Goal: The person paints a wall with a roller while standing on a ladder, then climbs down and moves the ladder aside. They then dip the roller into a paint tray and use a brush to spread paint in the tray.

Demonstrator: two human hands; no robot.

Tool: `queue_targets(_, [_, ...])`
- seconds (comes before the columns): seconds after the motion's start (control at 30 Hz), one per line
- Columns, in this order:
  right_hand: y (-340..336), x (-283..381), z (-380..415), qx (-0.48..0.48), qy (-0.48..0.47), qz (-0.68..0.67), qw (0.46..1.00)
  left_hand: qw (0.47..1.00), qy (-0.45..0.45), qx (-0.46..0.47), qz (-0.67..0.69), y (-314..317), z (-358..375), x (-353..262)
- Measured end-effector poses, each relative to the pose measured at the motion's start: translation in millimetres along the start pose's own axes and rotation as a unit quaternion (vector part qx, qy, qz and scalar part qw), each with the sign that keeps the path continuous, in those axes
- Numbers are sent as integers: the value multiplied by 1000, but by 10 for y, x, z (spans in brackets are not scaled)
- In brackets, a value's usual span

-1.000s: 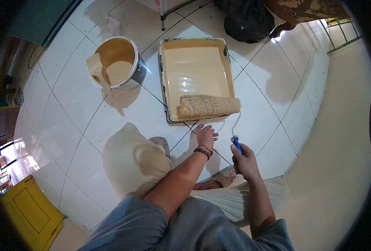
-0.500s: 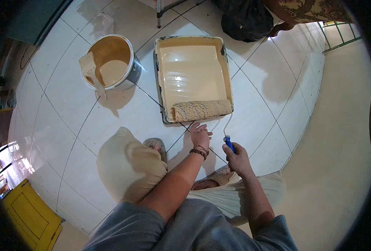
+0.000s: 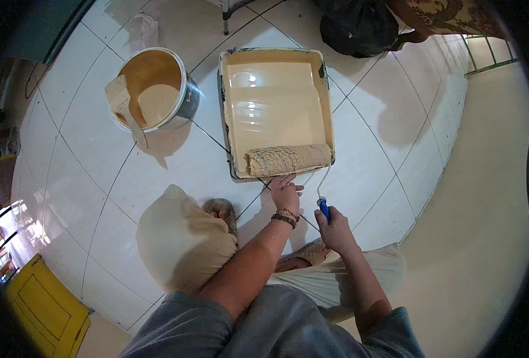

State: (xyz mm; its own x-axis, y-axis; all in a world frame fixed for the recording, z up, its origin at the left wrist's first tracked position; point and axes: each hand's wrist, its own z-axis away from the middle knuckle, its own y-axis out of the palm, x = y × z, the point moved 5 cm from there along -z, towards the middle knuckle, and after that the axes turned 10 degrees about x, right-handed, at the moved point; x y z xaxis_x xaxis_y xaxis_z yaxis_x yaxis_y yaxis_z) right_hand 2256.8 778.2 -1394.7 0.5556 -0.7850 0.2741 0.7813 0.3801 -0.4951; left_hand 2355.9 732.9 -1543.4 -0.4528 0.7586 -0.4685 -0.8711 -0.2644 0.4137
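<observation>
Two hands at work here, and it's the right hand that has the roller: fingers closed round the blue handle, a narrow, full grip. From that grip the wire runs forward to the right end of the roller, so the sleeve lies ahead of the right hand and off to its left. Its long axis goes side to side, roughly along the near rim, down at the near end of the tray, with the pale paint spreading out beyond it.

And the left hand? Holding nothing, fingers loosely spread and pointing forward, right up by the near rim. Whether they touch it, I can't tell. It's actually the closer of the two to the sleeve, just short of its middle, but the handle belongs to the right.

Over to the left of the tray stands the bucket, well apart from both hands, a brush lying over its rim with the handle angled down outside. One foot sits left of the left hand. Past the far right corner, a black bag. Nothing shows between right hand and roller except that bent wire.
</observation>
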Motion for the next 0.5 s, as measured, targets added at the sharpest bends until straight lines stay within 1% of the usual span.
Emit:
queue_targets(0.13, [4,75,-35,1,16,10,1000,1000,3,-1,-19,1,-29,-9])
queue_targets(0.2, [24,75,-84,0,18,7,1000,999,13,-18,-45,4,-10,-38])
queue_targets(0.3, [4,150,-170,-13,10,23,1000,999,-9,-31,-33,-11,-34,-22])
queue_targets(0.33, [-20,197,-199,-22,0,41,999,999,-10,-31,-32,-15,-42,-18])
queue_targets(0.43, [-91,337,-252,-20,5,35,999,1000,-2,-28,-7,-63,-67,16])
queue_targets(0.5, [-81,345,-349,-16,10,19,1000,999,-6,-28,-46,-63,-52,-11])
